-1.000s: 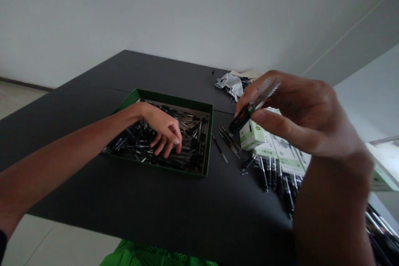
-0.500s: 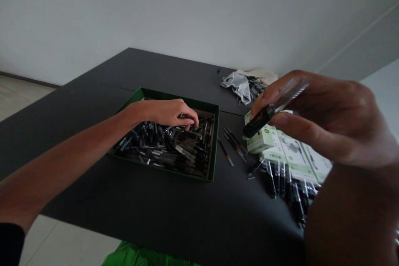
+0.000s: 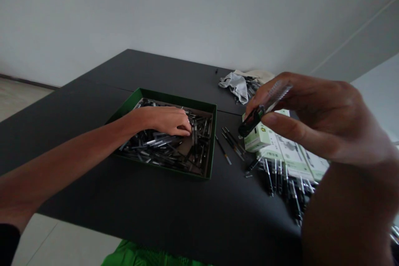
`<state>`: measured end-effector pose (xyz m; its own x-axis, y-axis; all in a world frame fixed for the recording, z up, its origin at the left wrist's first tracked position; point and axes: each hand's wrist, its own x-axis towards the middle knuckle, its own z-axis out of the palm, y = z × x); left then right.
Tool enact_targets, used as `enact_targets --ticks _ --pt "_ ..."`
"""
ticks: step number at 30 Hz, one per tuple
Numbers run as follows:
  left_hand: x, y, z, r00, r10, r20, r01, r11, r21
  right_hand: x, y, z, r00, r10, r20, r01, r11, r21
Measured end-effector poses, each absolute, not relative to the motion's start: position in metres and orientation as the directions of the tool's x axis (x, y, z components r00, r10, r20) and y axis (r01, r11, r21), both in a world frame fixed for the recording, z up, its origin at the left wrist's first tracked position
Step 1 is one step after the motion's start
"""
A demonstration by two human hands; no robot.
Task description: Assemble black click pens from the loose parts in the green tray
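My left hand (image 3: 171, 120) reaches into a green box (image 3: 213, 145) heaped with black and clear pen parts (image 3: 162, 143). Its fingers are curled down among the parts, and whatever is between them is hidden. At the right, my right hand (image 3: 318, 120) is raised above the table, close to the camera. Thumb and fingers pinch a pen barrel (image 3: 252, 121) with a clear ribbed tube and a black end, tilted with the black end down to the left.
Several thin refills (image 3: 232, 143) lie right of the box. Beyond them are pale green and white cartons (image 3: 291, 149), with a row of black pens (image 3: 280, 178) in front. A grey cloth bag (image 3: 235, 85) with more pens lies at the back, near the wall.
My left hand has gone lower into the box and pushed parts aside, baring a patch of its bottom. My right hand still holds the pen barrel, slightly further left in view.
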<state>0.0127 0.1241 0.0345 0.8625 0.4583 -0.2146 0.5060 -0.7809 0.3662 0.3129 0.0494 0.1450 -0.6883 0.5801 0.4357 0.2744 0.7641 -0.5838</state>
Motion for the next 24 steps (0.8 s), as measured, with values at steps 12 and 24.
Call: enact_targets --ticks 12,24 --pt "0.015 0.131 0.016 0.909 0.307 -0.282 0.417 -0.662 0.623 0.311 0.045 0.150 -0.675 0.621 0.398 0.329 0.736 -0.591" --pt "0.007 0.139 0.022 0.871 0.399 -0.286 0.490 -0.671 0.556 0.311 0.045 0.150 -0.665 0.627 0.407 0.330 0.735 -0.592"
